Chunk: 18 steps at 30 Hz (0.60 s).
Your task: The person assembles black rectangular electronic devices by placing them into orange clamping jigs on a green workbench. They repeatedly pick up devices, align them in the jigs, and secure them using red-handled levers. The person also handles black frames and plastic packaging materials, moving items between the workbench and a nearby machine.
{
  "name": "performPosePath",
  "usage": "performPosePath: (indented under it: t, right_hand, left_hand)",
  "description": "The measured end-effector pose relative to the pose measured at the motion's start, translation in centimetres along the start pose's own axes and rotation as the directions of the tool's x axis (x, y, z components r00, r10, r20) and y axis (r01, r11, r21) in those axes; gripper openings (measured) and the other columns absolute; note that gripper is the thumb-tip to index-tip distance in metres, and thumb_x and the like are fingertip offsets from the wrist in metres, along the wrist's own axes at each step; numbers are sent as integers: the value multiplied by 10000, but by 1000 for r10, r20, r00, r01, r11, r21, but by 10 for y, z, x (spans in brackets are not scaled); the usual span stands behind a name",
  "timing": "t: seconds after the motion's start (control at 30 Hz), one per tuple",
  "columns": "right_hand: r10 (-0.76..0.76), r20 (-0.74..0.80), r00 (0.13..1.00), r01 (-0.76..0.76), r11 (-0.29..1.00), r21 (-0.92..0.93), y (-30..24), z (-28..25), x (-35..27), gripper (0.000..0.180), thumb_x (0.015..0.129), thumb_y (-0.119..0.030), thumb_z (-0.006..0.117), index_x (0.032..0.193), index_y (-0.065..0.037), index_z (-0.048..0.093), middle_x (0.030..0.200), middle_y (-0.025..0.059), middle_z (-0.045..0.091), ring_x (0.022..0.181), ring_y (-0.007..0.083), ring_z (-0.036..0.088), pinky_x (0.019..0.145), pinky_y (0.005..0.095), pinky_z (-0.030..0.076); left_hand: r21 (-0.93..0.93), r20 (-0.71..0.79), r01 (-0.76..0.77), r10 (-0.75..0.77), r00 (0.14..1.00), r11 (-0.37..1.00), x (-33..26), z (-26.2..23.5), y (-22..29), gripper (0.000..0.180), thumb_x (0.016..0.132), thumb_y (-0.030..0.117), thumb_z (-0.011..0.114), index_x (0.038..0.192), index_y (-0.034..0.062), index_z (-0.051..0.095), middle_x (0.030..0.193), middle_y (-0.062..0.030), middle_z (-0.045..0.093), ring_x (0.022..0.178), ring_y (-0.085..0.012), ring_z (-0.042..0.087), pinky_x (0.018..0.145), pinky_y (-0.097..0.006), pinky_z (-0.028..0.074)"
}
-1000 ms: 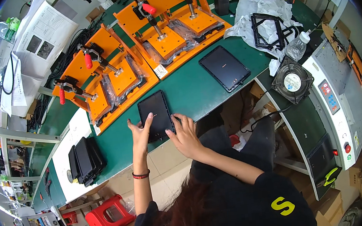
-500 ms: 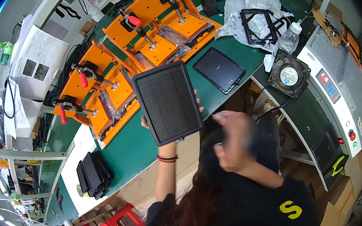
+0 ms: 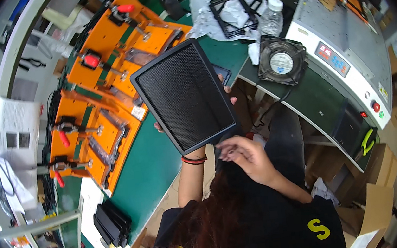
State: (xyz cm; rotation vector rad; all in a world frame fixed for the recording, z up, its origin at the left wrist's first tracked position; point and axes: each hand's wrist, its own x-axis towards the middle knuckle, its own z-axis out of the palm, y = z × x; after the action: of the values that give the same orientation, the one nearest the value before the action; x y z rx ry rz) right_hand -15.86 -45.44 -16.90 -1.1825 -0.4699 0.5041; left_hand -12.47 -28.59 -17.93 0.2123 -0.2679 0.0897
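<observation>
A rectangular black framed panel (image 3: 184, 99) with a finely textured dark face is tilted up over the bench's edge. My left hand (image 3: 229, 91) grips it from behind, its fingertips showing past the right edge and its thumb at the left edge; the palm is hidden. Close by the panel's lower right corner is my right hand (image 3: 248, 160), fingers loosely bent and apart, with nothing visible held. Whether its fingertips touch the corner I cannot tell. Another flat dark panel (image 3: 223, 72) lies on the green bench, mostly covered by the held one.
Orange clamp fixtures (image 3: 101, 69) with red-handled toggle clamps line the bench's back. A stack of black panels (image 3: 112, 223) sits at lower left. Right of me are a black fan (image 3: 281, 59), a clear bottle (image 3: 271, 18), a black frame (image 3: 234, 16) on white wrapping and a machine's control panel (image 3: 332, 58).
My view has shifted to the right. The held panel has turned and now covers most of the one on the bench. My right hand has come in to the panel's lower corner.
</observation>
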Motion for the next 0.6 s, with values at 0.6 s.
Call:
performPosePath:
  t: [0.6]
  right_hand:
    - [104,-182,978,-1,871,491,26,-20,34,208,990,-170,487,1113,-12,540,926,32,597,797,91,534,724,242,425]
  left_hand:
    - [602,47,174,-252,967,780,44,-66,16,1074,699,569,684,1481,52,158,1449,-256,305,1282,-365,425,1071,-444,353]
